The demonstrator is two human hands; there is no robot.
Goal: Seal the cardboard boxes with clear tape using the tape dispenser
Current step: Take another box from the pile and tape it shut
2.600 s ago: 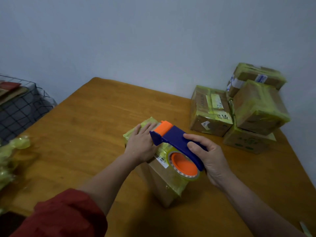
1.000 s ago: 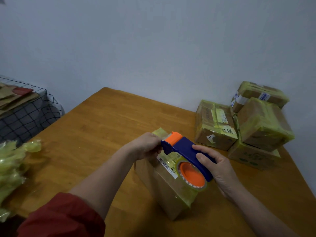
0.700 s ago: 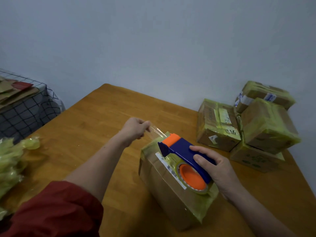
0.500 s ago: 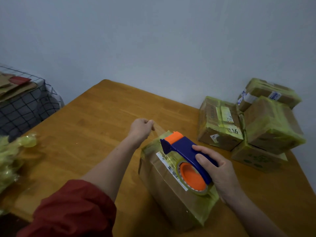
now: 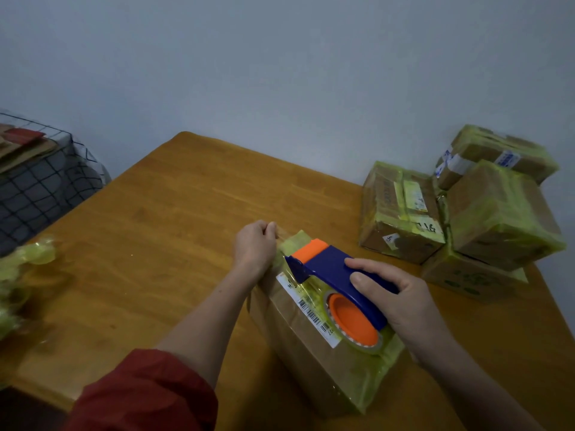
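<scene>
Head view: your left fingers (image 5: 269, 228) pinch the tape end (image 5: 281, 236) just beyond the cardboard box (image 5: 295, 346), likely to anchor it; right fingers (image 5: 362, 265) wrap the tape dispenser (image 5: 326, 262) for tension.

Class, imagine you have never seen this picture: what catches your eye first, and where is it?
The blue and orange tape dispenser stands out first, gripped by the right hand on top of the cardboard box in the middle of the table. Just beyond it, the left hand pinches the clear tape at the box's far end. A pile of taped boxes sits at the table's far right corner.
</scene>
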